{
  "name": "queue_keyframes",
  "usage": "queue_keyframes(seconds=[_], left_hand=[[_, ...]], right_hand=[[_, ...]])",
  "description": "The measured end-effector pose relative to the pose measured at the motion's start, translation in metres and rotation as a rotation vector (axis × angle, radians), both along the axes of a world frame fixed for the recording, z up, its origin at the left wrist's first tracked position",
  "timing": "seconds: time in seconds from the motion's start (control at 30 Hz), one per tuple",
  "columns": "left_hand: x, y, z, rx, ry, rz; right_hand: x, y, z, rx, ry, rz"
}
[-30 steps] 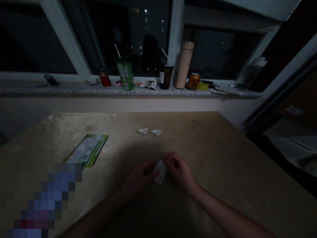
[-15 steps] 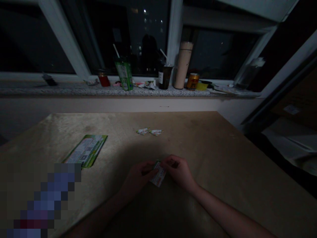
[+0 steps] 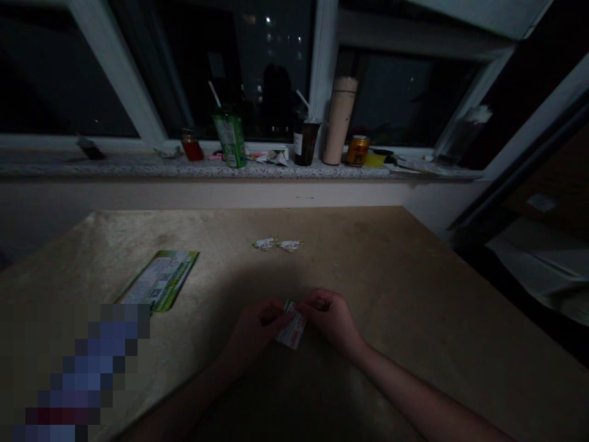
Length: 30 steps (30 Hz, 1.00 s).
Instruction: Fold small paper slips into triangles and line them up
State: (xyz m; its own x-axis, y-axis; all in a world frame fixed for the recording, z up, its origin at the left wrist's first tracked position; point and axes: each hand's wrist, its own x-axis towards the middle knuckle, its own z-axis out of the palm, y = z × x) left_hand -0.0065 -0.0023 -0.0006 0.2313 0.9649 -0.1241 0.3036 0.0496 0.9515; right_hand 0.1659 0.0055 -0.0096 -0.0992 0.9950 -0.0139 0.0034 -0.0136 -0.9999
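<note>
Both my hands meet low over the tan table (image 3: 414,294), near its middle front. Between them is a small printed paper slip (image 3: 291,332), white with green and orange marks, tilted with its top edge up. My left hand (image 3: 257,331) pinches its left side with curled fingers. My right hand (image 3: 332,319) pinches the top right corner, fingers closed. Two small folded paper pieces (image 3: 277,245) lie side by side farther back on the table.
A green printed leaflet (image 3: 159,280) lies flat at the left. On the stone windowsill (image 3: 115,167) stand a green carton (image 3: 229,140) with a straw, a dark cup (image 3: 305,142), a tall beige flask (image 3: 339,120), a small can (image 3: 358,151) and a red jar (image 3: 191,146). The room is dim.
The slip has tilted a little and shifted slightly left and down between my fingers. Both hands stay in about the same place.
</note>
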Motion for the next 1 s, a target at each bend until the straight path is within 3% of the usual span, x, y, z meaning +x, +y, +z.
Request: queue_keyframes(seconds=[1.0], left_hand=[[0.0007, 0.0018, 0.0014, -0.027, 0.026, 0.025]], right_hand=[[-0.0065, -0.0014, 0.0019, -0.044, 0.112, -0.084]])
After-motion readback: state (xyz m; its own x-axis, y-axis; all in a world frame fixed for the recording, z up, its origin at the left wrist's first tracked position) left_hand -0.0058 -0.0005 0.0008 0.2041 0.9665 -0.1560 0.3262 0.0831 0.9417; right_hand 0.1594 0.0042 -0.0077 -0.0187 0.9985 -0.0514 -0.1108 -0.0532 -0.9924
